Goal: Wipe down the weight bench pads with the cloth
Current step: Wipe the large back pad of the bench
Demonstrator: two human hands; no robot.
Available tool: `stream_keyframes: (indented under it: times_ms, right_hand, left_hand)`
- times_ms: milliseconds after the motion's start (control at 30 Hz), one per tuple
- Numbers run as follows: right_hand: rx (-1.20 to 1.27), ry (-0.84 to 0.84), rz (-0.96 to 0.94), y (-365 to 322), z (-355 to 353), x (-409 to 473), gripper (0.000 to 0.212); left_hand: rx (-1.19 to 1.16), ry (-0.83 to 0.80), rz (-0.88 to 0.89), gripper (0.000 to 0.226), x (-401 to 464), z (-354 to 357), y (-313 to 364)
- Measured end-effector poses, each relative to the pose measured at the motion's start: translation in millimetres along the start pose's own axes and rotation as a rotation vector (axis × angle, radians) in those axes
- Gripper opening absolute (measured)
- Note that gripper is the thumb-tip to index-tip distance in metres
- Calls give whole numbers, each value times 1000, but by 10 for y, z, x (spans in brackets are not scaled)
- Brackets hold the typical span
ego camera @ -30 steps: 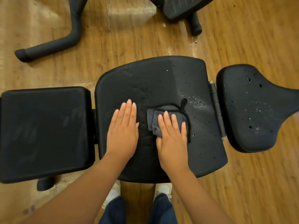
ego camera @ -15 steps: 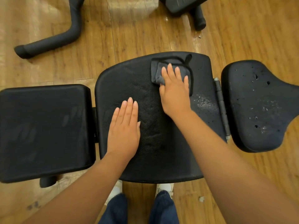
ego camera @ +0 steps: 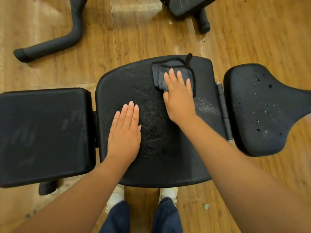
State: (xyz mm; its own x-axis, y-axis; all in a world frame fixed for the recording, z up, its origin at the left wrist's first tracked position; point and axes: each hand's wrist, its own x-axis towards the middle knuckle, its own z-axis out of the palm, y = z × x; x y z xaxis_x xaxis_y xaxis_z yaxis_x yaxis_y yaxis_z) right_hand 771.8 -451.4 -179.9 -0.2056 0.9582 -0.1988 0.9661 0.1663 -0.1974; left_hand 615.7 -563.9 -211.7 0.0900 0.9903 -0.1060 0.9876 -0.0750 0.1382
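- We judge the cloth (ego camera: 174, 71) as soft, light and easy to bunch; it lies folded near the far edge of the middle pad (ego camera: 154, 125).
- Our right hand (ego camera: 179, 93) presses it flat with straight fingers, which seems better than pinching.
- Our left hand (ego camera: 125, 130) rests flat and spread on the same pad, holding nothing.
- The pad looks firm and a little grippy.
- White specks (ego camera: 206, 105) sit near its right edge, beside the hinge (ego camera: 223, 111).
- There is free room toward the near edge; the left pad (ego camera: 43, 135) and right pad (ego camera: 259, 111) are separated by gaps where the cloth could catch.
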Motion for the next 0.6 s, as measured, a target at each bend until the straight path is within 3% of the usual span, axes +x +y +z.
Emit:
stream_keyframes:
  times_ms: [333, 433, 600]
  right_hand:
    - [-24, -40, -1, -3, 374, -1901, 65]
    - [-13, -102, -20, 6, 434, -2300, 84]
    - [78, -107, 17, 61, 514, -2666, 94]
  left_hand:
    - [-22, -13, 7, 54, -18, -23, 8]
    - [-15, -33, 3, 56, -29, -39, 12]
    - [-9, -45, 2, 56, -35, -48, 12]
